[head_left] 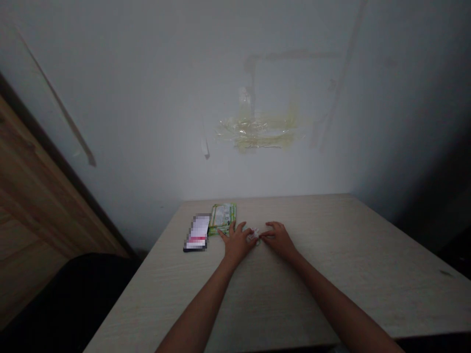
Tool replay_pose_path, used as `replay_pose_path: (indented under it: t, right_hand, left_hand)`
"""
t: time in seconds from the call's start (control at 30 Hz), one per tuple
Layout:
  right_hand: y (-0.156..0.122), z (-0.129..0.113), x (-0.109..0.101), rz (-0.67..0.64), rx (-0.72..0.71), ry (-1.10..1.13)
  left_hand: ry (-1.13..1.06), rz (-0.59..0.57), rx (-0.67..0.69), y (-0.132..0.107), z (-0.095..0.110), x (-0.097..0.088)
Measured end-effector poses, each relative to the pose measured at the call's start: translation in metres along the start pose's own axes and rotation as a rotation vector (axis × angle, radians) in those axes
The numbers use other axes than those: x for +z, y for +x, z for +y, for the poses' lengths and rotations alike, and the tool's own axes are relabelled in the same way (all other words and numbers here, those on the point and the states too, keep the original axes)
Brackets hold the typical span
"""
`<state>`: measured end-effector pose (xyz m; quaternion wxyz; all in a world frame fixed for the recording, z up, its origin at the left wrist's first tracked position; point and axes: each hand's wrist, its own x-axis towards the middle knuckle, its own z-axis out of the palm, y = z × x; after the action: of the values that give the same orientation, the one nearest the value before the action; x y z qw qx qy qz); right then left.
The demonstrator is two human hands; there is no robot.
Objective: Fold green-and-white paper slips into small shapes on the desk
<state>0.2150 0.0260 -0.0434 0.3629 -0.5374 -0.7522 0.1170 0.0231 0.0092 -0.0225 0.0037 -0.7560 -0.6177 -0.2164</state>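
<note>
Between my two hands, over the middle of the table, is a small whitish, crumpled-looking thing (255, 234), too small and dim to name. My left hand (237, 243) pinches its left side with thumb and forefinger, the other fingers spread toward the packets. From the other side, my right hand (280, 240) meets its right edge with closed fingertips, palm down. Flat green-and-white packets (222, 218) lie just beyond my left fingers. Left of them rests a phone (196, 234) with a lit, blurred-out screen.
The pale wooden table (331, 274) runs back to a grey wall (154, 122) with yellowed clear tape (257, 132) stuck on it. A wooden panel (44, 196) stands at the left, with a dark, rounded shape (84, 294) below it.
</note>
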Motion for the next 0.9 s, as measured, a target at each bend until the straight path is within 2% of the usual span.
replay_pose_path:
  t: [0.13, 0.43, 0.9]
  right_hand:
    - [-0.0005, 0.003, -0.0031, 0.011, -0.03, 0.045]
    - [-0.0004, 0.0051, -0.0074, -0.075, -0.118, 0.031]
    - [-0.0011, -0.0025, -0.0034, -0.001, -0.042, -0.026]
  left_hand:
    - [-0.011, 0.008, 0.004, -0.0005, 0.0002, -0.0005]
    - [-0.019, 0.017, 0.01, -0.0003, 0.0002, 0.0]
    - [-0.021, 0.008, -0.004, -0.0002, 0.0019, -0.0016]
